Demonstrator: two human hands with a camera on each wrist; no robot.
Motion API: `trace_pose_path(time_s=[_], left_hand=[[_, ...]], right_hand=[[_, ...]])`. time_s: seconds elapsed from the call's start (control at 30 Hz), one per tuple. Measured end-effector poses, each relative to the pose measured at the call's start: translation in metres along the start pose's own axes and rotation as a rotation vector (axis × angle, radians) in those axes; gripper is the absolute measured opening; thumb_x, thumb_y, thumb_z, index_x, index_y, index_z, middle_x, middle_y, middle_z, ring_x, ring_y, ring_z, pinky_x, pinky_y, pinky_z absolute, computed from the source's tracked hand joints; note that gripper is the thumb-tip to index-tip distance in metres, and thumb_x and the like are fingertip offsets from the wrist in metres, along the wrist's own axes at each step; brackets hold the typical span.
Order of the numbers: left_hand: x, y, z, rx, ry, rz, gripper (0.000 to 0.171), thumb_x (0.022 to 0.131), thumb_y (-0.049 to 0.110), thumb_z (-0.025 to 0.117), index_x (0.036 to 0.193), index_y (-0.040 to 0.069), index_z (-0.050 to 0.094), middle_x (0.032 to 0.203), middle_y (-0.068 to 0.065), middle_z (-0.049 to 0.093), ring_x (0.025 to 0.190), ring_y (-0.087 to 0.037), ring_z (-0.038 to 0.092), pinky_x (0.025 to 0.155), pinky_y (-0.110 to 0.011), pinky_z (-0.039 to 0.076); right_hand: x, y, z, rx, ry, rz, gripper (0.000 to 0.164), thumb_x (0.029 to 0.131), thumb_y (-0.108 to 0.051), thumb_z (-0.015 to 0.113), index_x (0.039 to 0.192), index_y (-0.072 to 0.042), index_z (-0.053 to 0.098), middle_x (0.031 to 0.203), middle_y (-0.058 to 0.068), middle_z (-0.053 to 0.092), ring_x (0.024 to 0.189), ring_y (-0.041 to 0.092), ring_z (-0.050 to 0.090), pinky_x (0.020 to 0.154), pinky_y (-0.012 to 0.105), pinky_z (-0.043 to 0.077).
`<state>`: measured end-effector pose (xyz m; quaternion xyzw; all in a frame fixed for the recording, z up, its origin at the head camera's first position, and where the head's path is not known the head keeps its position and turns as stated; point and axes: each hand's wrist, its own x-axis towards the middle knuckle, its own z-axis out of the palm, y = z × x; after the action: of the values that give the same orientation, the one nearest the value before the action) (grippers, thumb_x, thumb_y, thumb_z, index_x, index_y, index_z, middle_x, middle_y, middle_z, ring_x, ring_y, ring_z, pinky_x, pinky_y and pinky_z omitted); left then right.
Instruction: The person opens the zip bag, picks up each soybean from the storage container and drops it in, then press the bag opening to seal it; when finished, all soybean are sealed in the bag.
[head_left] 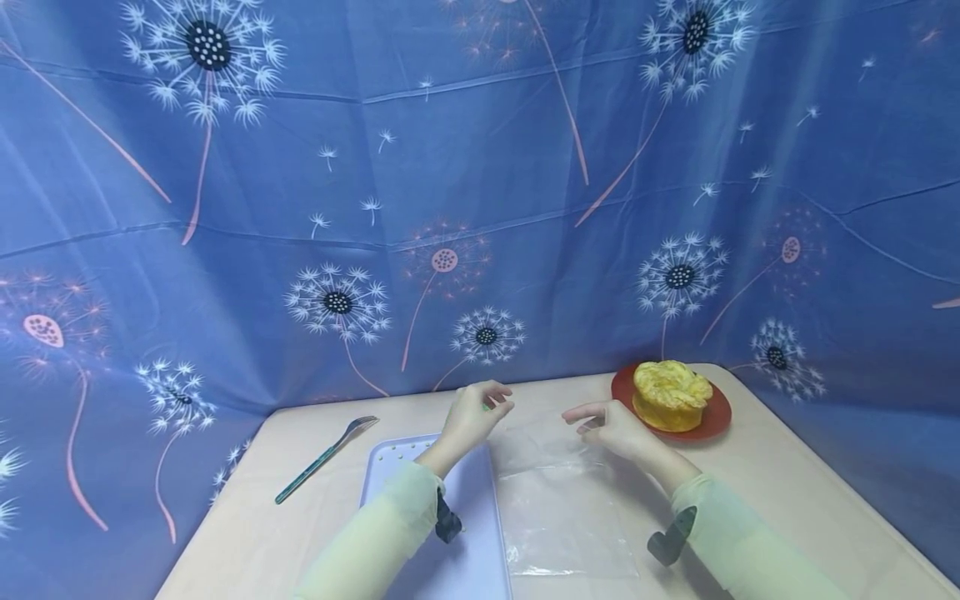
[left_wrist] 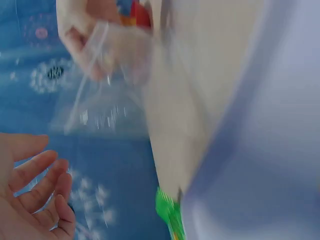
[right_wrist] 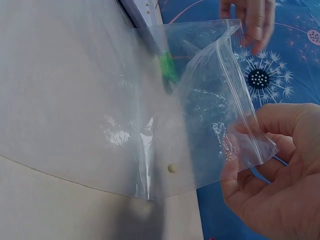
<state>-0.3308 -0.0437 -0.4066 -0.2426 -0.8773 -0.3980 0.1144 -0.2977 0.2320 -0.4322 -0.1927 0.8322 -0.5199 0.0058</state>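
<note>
A clear zip-top plastic bag point(head_left: 562, 508) lies partly on the table beside the tray, its upper end lifted. In the right wrist view my right hand point(right_wrist: 282, 165) pinches one corner of the bag's zip edge point(right_wrist: 240, 90) between thumb and fingers. My left hand point(head_left: 476, 417) hovers over the tray's far right corner. Its fingers point(left_wrist: 37, 185) are loosely bent in the left wrist view, with nothing between them, and it is apart from the bag there. A small bright green thing point(right_wrist: 168, 65) shows through the bag; its kind is unclear.
A pale lavender tray point(head_left: 468, 525) lies under my left forearm. To its left is a fork point(head_left: 322, 462) with a teal handle. A yellow bread-like cake point(head_left: 670, 396) sits on a red plate point(head_left: 720, 417) at the back right. Behind the table hangs a blue dandelion-print cloth point(head_left: 525, 250).
</note>
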Motion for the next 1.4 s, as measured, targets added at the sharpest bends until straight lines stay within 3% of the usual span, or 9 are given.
trace_pose_path(time_s=[0.17,0.37,0.53,0.67,0.93,1.07,1.4], left_hand=[[-0.004,-0.026,-0.021,0.05,0.05,-0.061,0.014,0.092,0.014,0.075,0.105,0.01,0.077,0.083,0.003,0.071,0.075,-0.012,0.064,0.067,-0.031,0.053],[-0.012,-0.057,-0.041,0.118,0.065,-0.168,0.01,0.091,0.014,0.076,0.1,0.008,0.078,0.079,0.003,0.069,0.07,-0.013,0.062,0.063,-0.033,0.052],[-0.019,-0.078,-0.048,0.178,0.065,-0.28,0.005,0.09,0.016,0.078,0.093,0.011,0.079,0.086,0.0,0.072,0.078,-0.018,0.066,0.069,-0.039,0.053],[-0.025,-0.091,-0.049,0.224,0.056,-0.312,0.004,0.086,0.014,0.08,0.088,0.011,0.079,0.085,0.001,0.072,0.08,-0.019,0.066,0.069,-0.039,0.054],[-0.037,-0.108,-0.051,0.254,-0.011,-0.411,0.006,0.083,0.015,0.082,0.081,0.013,0.077,0.078,0.004,0.068,0.069,-0.014,0.06,0.063,-0.036,0.048],[-0.039,-0.113,-0.049,0.279,-0.035,-0.452,0.01,0.082,0.016,0.085,0.077,0.016,0.077,0.078,0.006,0.069,0.07,-0.014,0.06,0.067,-0.04,0.05],[-0.039,-0.116,-0.048,0.321,-0.052,-0.439,0.009,0.082,0.014,0.083,0.076,0.017,0.077,0.085,0.003,0.071,0.075,-0.017,0.062,0.069,-0.044,0.053]], right_hand=[[0.0,-0.001,0.0,0.0,-0.003,-0.002,0.04,0.081,0.012,0.06,0.12,0.014,0.066,0.117,0.028,0.069,0.102,0.049,0.065,0.075,0.023,0.054],[0.0,0.001,0.001,-0.001,-0.004,0.006,0.039,0.082,0.011,0.062,0.121,0.014,0.066,0.117,0.027,0.069,0.103,0.048,0.066,0.076,0.023,0.054],[-0.001,0.001,0.0,0.005,0.0,0.001,0.039,0.082,0.01,0.063,0.121,0.014,0.066,0.117,0.027,0.069,0.103,0.05,0.065,0.078,0.023,0.054],[-0.001,0.0,0.0,0.016,0.0,0.003,0.039,0.082,0.01,0.063,0.121,0.015,0.065,0.118,0.03,0.068,0.103,0.05,0.065,0.077,0.023,0.054],[-0.003,-0.006,0.0,0.013,-0.004,-0.01,0.038,0.083,0.011,0.062,0.121,0.016,0.064,0.117,0.03,0.068,0.102,0.046,0.066,0.075,0.024,0.055],[0.0,-0.005,0.0,-0.004,0.002,-0.011,0.038,0.083,0.011,0.062,0.121,0.014,0.065,0.117,0.029,0.068,0.102,0.047,0.066,0.075,0.023,0.055],[0.004,0.001,0.002,-0.004,-0.005,0.016,0.039,0.082,0.01,0.064,0.121,0.012,0.067,0.117,0.028,0.069,0.105,0.049,0.065,0.075,0.024,0.053]])
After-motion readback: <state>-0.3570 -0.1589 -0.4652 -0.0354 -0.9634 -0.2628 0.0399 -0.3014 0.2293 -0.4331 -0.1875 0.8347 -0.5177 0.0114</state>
